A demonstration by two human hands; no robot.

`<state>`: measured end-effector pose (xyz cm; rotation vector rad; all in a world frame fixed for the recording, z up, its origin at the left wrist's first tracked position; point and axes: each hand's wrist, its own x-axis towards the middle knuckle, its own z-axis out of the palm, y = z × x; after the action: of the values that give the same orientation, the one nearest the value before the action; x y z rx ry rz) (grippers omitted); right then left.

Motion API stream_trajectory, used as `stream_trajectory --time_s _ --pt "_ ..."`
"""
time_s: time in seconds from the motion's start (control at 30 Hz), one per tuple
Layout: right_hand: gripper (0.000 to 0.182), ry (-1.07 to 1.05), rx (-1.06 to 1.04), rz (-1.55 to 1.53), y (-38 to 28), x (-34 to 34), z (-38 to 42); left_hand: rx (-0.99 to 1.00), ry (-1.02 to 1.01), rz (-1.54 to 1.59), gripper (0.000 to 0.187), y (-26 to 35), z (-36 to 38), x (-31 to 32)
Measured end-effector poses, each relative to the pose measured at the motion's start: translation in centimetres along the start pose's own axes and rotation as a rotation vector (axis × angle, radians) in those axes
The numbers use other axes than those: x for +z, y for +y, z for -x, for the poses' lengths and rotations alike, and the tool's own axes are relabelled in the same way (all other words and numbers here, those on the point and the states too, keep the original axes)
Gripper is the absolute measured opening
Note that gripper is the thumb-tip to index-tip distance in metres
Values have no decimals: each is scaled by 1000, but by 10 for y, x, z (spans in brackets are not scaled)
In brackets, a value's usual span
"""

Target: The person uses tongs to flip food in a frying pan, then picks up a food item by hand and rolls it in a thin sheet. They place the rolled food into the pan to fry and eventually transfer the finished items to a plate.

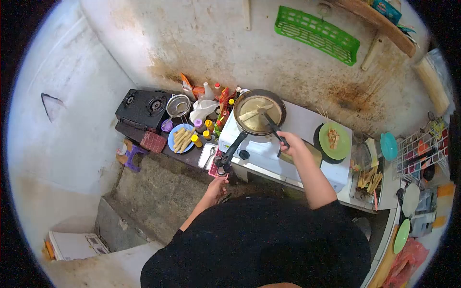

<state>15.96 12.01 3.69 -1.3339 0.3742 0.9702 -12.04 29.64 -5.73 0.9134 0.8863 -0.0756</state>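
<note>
Black cloth shirt (259,240): nearest | pale thin food sheet (248,115): in round dark metal frying pan (282,102), white surface (307,117) | right hand (293,143): closed around black-handled spatula (272,126) | left hand (216,188): half-curled below pan handle (236,145), grip indeterminate | step (judged): turning sheet | next: calls for level spatula

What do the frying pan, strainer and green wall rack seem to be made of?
Frying pan: probably metal, dark and dull, given its browned rim. Strainer: likely metal, silvery, with a fine mesh bowl. Green wall rack: looks like smooth moulded plastic, from its even colour and cut-out pattern, though painted metal remains possible.
</note>
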Motion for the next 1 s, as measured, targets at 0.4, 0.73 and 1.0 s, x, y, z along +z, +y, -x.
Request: stream_trajectory --time_s 0.4,0.73,1.0 --pt "22 18 4 -6 -6 11 8 -27 -20 -9 19 0 1 0" --pt "22 -11 41 58 7 6 13 -16 -45 0 18 0 -5 5" --pt "19 4 -6 138 -4 17 32 17 -61 33 18 3 -1 5"
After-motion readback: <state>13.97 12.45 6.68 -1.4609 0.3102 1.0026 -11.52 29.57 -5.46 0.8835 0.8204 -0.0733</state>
